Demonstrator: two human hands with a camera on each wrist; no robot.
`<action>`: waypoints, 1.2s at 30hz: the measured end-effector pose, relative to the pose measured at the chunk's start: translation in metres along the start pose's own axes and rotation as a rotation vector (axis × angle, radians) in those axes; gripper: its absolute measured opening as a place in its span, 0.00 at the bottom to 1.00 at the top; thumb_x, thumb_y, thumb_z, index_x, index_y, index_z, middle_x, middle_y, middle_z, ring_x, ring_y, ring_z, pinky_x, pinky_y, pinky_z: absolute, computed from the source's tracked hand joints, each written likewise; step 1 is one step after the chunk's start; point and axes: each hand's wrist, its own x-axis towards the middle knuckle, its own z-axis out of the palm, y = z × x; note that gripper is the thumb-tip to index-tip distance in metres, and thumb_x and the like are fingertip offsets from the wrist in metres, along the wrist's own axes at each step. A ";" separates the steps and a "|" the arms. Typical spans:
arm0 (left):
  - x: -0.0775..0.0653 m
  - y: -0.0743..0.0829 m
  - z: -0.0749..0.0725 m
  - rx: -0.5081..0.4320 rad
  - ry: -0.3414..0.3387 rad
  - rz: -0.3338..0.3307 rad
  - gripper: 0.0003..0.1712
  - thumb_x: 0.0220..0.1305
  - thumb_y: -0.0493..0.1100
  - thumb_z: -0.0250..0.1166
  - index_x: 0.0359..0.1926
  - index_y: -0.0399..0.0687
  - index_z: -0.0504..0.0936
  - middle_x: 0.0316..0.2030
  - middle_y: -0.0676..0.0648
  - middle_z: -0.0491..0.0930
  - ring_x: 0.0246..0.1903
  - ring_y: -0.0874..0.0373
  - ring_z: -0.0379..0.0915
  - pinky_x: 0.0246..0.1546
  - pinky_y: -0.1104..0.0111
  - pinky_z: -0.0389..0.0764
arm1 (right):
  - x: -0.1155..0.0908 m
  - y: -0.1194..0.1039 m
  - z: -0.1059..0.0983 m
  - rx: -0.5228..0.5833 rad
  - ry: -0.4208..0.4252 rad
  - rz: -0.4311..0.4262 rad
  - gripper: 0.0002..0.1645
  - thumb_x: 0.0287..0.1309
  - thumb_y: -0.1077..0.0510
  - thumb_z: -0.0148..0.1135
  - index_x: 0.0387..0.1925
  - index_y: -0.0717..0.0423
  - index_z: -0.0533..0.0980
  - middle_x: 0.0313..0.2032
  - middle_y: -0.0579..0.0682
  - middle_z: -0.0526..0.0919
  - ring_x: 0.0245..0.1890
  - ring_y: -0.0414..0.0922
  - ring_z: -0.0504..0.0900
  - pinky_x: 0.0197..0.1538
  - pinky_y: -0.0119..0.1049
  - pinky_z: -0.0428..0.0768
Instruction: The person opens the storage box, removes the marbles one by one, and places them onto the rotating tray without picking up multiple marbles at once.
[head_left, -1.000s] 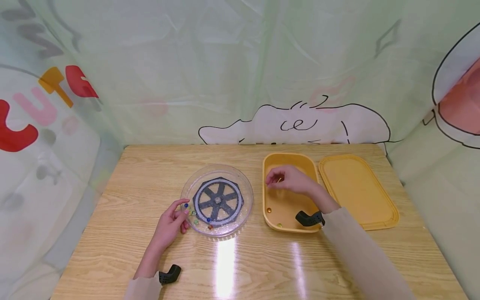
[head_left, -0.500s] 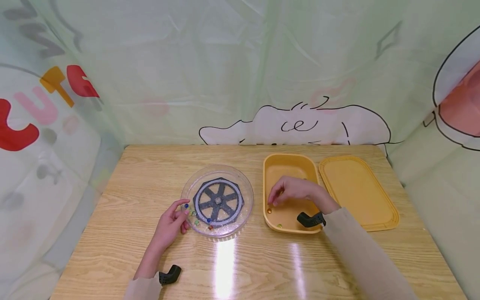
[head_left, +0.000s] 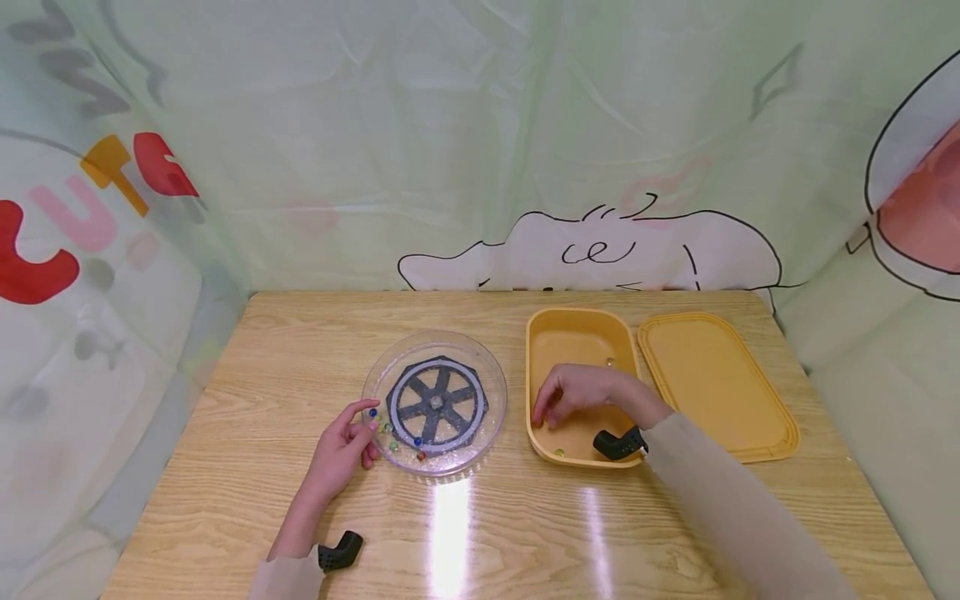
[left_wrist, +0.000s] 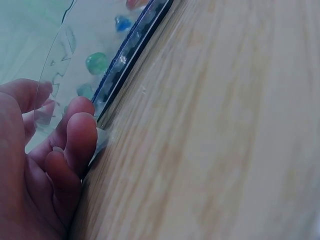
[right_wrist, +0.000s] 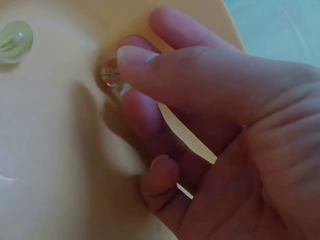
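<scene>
The right hand [head_left: 577,387] is inside the tub [head_left: 622,321], its fingers curled round the orange marble [right_wrist: 111,74] near the tub's wall at eight o'clock; whether the marble touches the floor of the tub cannot be told. The yellow marble [head_left: 558,452] lies in the tub at seven o'clock, just beside the hand, and a brownish marble [head_left: 610,362] lies between one and two o'clock. Against the tub's three o'clock side is the yellow lid [head_left: 718,383], flat on the tabletop [head_left: 510,533].

The left hand [head_left: 337,450] grips the rim of the clear dish [head_left: 491,358] between eight and nine o'clock, its fingers on both sides of the wall. The dish stands near the tub, toward nine o'clock from it. In the dish a blue marble [head_left: 373,412] sits by those fingers, a green marble [head_left: 393,447] at half past seven, a second blue marble [head_left: 417,442] at seven, and a red marble [head_left: 421,456] between six and seven. A dark wheel [head_left: 437,402] shows at the dish's middle; inside or beneath, it is hard to tell.
</scene>
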 end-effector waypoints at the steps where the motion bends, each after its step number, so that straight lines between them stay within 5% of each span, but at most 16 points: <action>1: 0.000 0.000 0.000 0.000 0.001 -0.002 0.18 0.74 0.42 0.59 0.63 0.52 0.74 0.21 0.43 0.78 0.16 0.55 0.73 0.20 0.66 0.79 | 0.000 0.000 0.000 0.002 0.004 -0.005 0.09 0.53 0.72 0.69 0.37 0.62 0.87 0.37 0.53 0.88 0.37 0.44 0.81 0.43 0.32 0.80; 14: 0.000 0.000 0.000 0.003 -0.001 -0.003 0.18 0.74 0.43 0.59 0.63 0.54 0.74 0.21 0.43 0.78 0.17 0.54 0.73 0.21 0.66 0.78 | 0.005 0.000 0.004 -0.148 0.056 -0.015 0.11 0.48 0.74 0.70 0.33 0.59 0.87 0.34 0.46 0.86 0.32 0.40 0.79 0.38 0.32 0.79; 36: -0.001 -0.001 0.000 0.007 0.002 -0.001 0.18 0.74 0.43 0.59 0.62 0.54 0.75 0.21 0.43 0.78 0.16 0.54 0.73 0.21 0.66 0.78 | 0.009 -0.006 0.009 -0.234 0.082 0.034 0.09 0.45 0.64 0.79 0.29 0.55 0.85 0.28 0.43 0.82 0.25 0.37 0.75 0.31 0.29 0.74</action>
